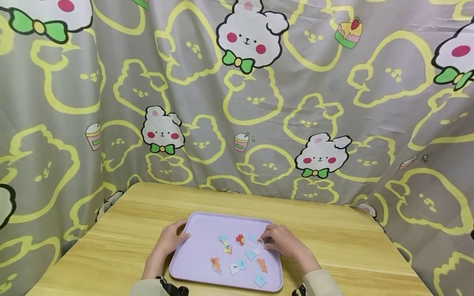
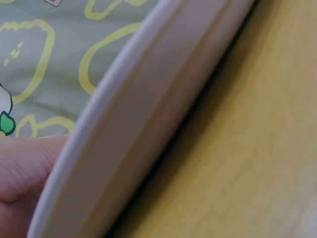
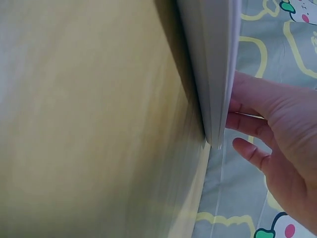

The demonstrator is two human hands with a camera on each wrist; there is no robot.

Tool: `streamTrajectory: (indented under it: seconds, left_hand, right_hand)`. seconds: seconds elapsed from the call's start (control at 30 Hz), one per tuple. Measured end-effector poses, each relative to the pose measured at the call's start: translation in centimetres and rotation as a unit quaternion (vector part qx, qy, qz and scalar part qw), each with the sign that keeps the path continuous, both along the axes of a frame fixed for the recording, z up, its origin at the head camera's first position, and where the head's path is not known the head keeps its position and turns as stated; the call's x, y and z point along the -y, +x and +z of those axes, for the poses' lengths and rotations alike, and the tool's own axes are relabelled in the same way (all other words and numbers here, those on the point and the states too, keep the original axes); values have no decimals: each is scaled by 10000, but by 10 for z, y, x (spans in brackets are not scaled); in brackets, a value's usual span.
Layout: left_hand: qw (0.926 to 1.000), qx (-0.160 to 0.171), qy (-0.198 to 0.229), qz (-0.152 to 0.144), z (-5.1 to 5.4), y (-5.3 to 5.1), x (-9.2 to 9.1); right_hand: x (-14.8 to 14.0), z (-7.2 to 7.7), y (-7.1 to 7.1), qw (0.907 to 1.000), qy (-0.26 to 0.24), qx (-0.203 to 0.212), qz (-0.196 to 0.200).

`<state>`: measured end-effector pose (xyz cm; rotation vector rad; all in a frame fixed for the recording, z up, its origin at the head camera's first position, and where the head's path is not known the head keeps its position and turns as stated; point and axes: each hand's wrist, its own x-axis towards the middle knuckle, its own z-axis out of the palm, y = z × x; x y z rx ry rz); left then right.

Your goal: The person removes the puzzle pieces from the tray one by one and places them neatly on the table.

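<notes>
A lilac tray (image 1: 207, 263) lies on the table, holding several small cut-out jigsaw pieces. My left hand (image 1: 168, 239) grips its left edge, thumb over the rim; the left wrist view shows part of this hand (image 2: 25, 171) behind the tray's side. At the right edge, the fingers of my right hand (image 1: 283, 242) bend down onto a light-blue and red piece (image 1: 254, 238). In the right wrist view, that hand's (image 3: 282, 129) thumb stands apart from its fingers, whose tips are hidden by the rim. Whether they pinch the piece is unclear.
Beside that piece lie a red piece (image 1: 240, 239), joined-looking blue and yellow pieces (image 1: 224, 240), orange pieces (image 1: 215, 264) and pale blue and white ones (image 1: 238, 267). The wooden table (image 1: 333, 234) extends around the tray. A patterned curtain (image 1: 207, 98) hangs behind and at both sides.
</notes>
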<state>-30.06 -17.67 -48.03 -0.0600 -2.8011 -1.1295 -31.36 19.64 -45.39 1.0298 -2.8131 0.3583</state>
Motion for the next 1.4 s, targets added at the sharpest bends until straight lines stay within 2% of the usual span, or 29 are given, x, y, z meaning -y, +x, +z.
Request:
streamTrajectory:
  seconds: [0.3, 0.47, 0.63, 0.77, 0.93, 1.1, 1.23, 1.4]
  left_hand:
    - [9999, 80, 72, 12, -1, 1, 1]
    - [10000, 41, 78, 10, -3, 0, 0]
    - [10000, 42, 49, 25, -3, -1, 1]
    - [10000, 34, 82, 30, -3, 0, 0]
    - [9999, 9, 137, 24, -4, 1, 0]
    - [9999, 54, 152, 57, -3, 1, 0]
    - [9999, 44, 138, 53, -3, 0, 0]
    - [9998, 73, 159, 59, -3, 0, 0]
  right_hand:
    - [-1, 0, -2, 9999, -30, 93, -97]
    - [-4, -2, -4, 9983, -455, 367, -6]
    - [-7, -5, -6, 9916, -995, 826, -27]
    - [-9, -9, -7, 9870, -1282, 964, -93]
    - [-10, -14, -5, 9770, -1851, 1030, -263]
    - [-9, -18, 0, 9596, -2602, 922, -536]
    - [-7, -20, 2, 9473, -3013, 775, -769]
    - [-5, -21, 1, 9434, -3140, 625, -866]
